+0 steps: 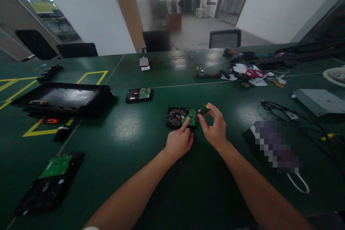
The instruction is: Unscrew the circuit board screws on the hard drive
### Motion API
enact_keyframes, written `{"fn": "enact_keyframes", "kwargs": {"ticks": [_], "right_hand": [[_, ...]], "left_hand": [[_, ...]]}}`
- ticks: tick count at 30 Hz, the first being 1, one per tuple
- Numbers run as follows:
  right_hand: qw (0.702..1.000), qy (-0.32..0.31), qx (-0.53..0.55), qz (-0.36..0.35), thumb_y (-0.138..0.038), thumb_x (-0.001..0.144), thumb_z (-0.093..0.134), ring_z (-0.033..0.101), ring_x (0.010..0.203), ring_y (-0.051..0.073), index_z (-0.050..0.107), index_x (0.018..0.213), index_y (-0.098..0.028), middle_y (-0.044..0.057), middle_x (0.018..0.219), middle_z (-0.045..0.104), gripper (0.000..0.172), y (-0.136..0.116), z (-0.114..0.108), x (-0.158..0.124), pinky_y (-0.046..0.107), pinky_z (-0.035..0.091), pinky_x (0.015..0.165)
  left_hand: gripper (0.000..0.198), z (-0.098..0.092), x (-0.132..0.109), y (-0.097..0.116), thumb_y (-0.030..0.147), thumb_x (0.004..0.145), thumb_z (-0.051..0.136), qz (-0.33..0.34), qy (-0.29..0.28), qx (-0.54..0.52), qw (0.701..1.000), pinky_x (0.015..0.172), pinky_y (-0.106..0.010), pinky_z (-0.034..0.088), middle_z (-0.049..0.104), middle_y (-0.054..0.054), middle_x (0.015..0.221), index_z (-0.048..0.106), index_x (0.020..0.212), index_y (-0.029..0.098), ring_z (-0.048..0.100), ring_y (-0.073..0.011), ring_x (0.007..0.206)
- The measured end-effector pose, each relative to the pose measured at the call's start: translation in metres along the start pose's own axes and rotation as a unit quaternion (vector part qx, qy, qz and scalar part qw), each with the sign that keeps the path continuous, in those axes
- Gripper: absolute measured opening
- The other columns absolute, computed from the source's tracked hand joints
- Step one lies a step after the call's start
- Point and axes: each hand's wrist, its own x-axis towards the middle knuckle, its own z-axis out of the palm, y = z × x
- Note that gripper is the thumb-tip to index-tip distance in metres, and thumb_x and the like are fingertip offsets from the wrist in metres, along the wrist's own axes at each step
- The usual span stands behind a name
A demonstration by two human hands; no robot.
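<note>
A hard drive (176,116) lies on the green table in front of me, its green circuit board facing up on the right side. My left hand (178,142) presses its outstretched index fingertip on that board, the other fingers partly curled, holding nothing. At the drive's right end, my right hand (216,125) grips a small green-and-yellow screwdriver (205,109) between thumb and fingers. Its tip points left at the drive's connector edge; whether it touches cannot be made out. A second hard drive (139,95) rests farther back to the left, and another (51,183) lies at the near left.
Left stands a stack of black panels (64,97) beside yellow tape marks. Back right are power tools (234,54), cables and paper scraps. A grey metal box (320,100), black cables (277,109) and a blurred-out item (279,147) lie right. Phone-like devices (144,63) sit at the back.
</note>
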Motion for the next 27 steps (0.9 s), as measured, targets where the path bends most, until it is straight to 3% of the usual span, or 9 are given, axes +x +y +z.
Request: {"fn": "enact_keyframes", "kwargs": {"ticks": [7, 14, 20, 27], "right_hand": [[0.999, -0.022, 0.034, 0.006, -0.022, 0.097, 0.061, 0.070, 0.110, 0.026, 0.032, 0.154, -0.029, 0.013, 0.139, 0.060, 0.064, -0.0036, -0.0006, 0.0003, 0.049, 0.061, 0.095], [1.000, 0.004, 0.013, 0.000, -0.024, 0.092, 0.070, 0.073, 0.098, 0.025, 0.039, 0.149, -0.029, 0.012, 0.129, 0.064, 0.065, 0.0024, 0.0015, -0.0029, 0.047, 0.064, 0.087], [0.998, -0.025, 0.064, 0.016, -0.020, 0.097, 0.061, 0.071, 0.110, 0.026, 0.032, 0.153, -0.029, 0.013, 0.138, 0.060, 0.064, -0.0022, -0.0001, -0.0014, 0.049, 0.062, 0.095], [1.000, 0.017, 0.017, -0.003, -0.023, 0.090, 0.072, 0.073, 0.094, 0.024, 0.039, 0.149, -0.029, 0.012, 0.129, 0.063, 0.068, 0.0001, 0.0005, -0.0013, 0.047, 0.065, 0.084]], "left_hand": [[0.026, 0.0003, 0.0003, 0.0005, 0.037, 0.100, 0.045, -0.006, -0.004, -0.006, 1.000, 0.071, -0.039, 0.061, 0.034, -0.005, 0.165, 0.064, 0.094, 0.020, 0.074, -0.0224, 0.088], [0.029, 0.0021, 0.0002, 0.0012, 0.036, 0.101, 0.044, -0.015, 0.004, 0.003, 1.000, 0.069, -0.039, 0.061, 0.038, -0.008, 0.163, 0.066, 0.096, 0.019, 0.074, -0.0226, 0.086], [0.030, 0.0032, -0.0004, 0.0005, 0.036, 0.101, 0.043, -0.008, 0.010, 0.005, 1.000, 0.071, -0.038, 0.061, 0.039, -0.008, 0.163, 0.066, 0.095, 0.018, 0.074, -0.0218, 0.086], [0.029, 0.0038, -0.0001, 0.0002, 0.036, 0.101, 0.043, -0.007, 0.009, 0.004, 1.000, 0.069, -0.039, 0.061, 0.041, -0.010, 0.161, 0.065, 0.095, 0.018, 0.074, -0.0223, 0.084]]}}
